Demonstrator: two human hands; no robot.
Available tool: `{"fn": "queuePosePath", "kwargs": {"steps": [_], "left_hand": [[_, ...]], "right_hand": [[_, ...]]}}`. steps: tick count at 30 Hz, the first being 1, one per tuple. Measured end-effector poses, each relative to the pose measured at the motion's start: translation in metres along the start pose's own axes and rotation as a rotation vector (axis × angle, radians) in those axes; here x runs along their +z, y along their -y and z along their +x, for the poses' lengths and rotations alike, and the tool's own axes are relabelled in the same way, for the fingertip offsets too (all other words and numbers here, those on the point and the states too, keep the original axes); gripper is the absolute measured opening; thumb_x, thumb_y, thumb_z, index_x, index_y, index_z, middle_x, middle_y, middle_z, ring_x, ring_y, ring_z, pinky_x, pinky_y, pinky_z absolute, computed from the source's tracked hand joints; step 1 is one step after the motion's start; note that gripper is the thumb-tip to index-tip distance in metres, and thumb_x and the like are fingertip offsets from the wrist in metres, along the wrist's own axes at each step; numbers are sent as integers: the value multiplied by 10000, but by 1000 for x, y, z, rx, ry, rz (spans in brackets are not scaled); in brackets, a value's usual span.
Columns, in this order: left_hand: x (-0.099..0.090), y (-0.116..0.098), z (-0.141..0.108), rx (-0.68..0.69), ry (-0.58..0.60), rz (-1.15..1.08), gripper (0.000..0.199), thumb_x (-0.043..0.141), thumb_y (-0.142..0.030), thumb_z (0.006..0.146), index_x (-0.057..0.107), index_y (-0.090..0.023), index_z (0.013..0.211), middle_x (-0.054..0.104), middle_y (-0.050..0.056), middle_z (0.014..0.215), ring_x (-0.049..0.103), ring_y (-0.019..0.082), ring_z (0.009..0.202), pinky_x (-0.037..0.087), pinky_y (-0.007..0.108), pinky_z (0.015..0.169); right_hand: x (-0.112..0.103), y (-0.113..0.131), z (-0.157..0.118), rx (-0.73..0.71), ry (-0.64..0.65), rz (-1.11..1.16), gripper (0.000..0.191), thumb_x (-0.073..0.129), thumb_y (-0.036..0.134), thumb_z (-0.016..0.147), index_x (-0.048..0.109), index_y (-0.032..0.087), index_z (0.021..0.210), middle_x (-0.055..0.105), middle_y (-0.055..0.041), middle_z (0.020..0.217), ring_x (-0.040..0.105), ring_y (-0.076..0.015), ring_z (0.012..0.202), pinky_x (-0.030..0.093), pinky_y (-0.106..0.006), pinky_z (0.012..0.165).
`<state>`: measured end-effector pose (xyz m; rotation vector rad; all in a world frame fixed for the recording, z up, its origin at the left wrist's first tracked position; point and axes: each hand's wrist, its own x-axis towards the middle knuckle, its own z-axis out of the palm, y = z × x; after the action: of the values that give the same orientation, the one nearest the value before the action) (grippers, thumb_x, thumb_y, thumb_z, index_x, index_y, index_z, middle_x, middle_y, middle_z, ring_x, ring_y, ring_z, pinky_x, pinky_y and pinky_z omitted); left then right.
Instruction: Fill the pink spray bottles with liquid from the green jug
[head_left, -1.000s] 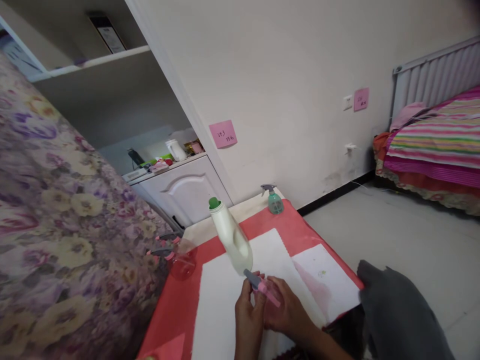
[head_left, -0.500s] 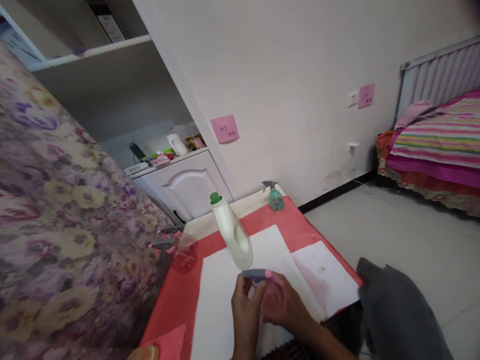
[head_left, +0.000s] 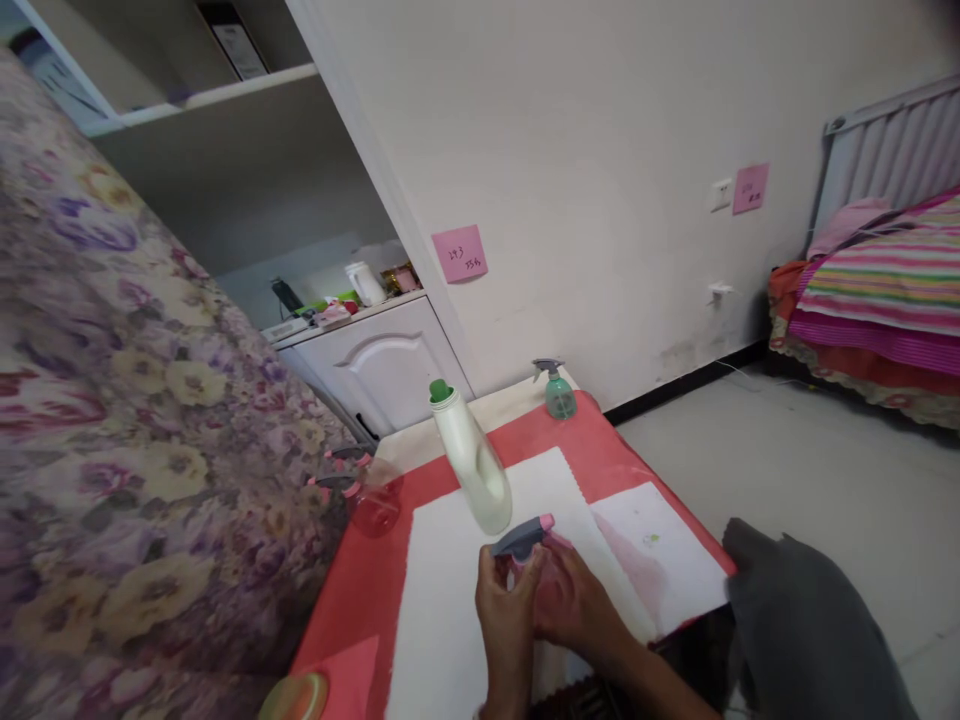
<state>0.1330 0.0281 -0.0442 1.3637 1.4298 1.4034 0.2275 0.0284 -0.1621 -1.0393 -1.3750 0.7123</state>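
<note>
A small pink spray bottle (head_left: 544, 570) sits low over the near middle of the counter (head_left: 360, 600), held between both hands. Its grey and pink spray head (head_left: 523, 537) points up and to the right. The right hand (head_left: 574, 605) is wrapped around the body of the bottle, fingers closed on it, which steadies it upright. The left hand (head_left: 504, 615) is curled with its fingertips pinched on the neck just under the spray head, a grip that would suit turning or seating the head.

Under the hands lies a white cloth (head_left: 450, 600) spread on the red counter cover, probably to catch drips; a second white sheet (head_left: 660, 565) with a faint pink stain lies just to the right. Just beyond the hands stands a white bottle with a green cap (head_left: 472, 460), near enough to reach. A clear red spray bottle (head_left: 371, 500) is at the left edge, beside the flowered fabric (head_left: 112, 420), and a green spray bottle (head_left: 559, 395) stands at the far corner by the wall. A grey cloth (head_left: 810, 620) hangs off the right side.
</note>
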Motion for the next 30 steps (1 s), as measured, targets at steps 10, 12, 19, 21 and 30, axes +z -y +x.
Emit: {"fn": "queuePosePath", "kwargs": {"steps": [10,12,19,21,30], "left_hand": [[5,5,-3,44,-77,73,293,771,-362,668,557,-206,792,638,-29,694,613,174,666,490,295,658],[6,5,-3,54,-86,110,296,770,-366,671,560,-204,802,644,-19,710,617,182,676,492,302,662],[5,2,-5,61,-90,92,248,750,-320,681,571,-204,808,646,-9,725,605,186,690,491,306,668],[4,1,-6,59,-72,63,231,745,-279,675,567,-207,804,641,-13,719,606,185,694,494,305,674],[-7,3,-11,6,30,-116,362,758,-231,656,604,-199,982,726,74,986,670,259,969,503,396,892]], "right_hand": [[-3,8,0,34,9,98,852,829,243,593,429,224,1346,554,-132,1346,526,-305,1258,402,-485,1089],[-9,14,-1,16,34,69,824,796,248,647,403,227,1371,508,-141,1401,475,-306,1311,359,-504,1121],[-17,39,-2,-59,-38,75,524,589,331,852,452,241,1349,502,-106,1411,436,-271,1343,368,-461,1128],[-13,46,0,-63,-81,98,452,586,369,856,517,240,1283,574,-98,1329,502,-271,1285,414,-437,1095],[-7,76,12,66,-70,295,408,567,468,862,576,232,1194,679,-93,1212,630,-260,1159,559,-335,938]]}}
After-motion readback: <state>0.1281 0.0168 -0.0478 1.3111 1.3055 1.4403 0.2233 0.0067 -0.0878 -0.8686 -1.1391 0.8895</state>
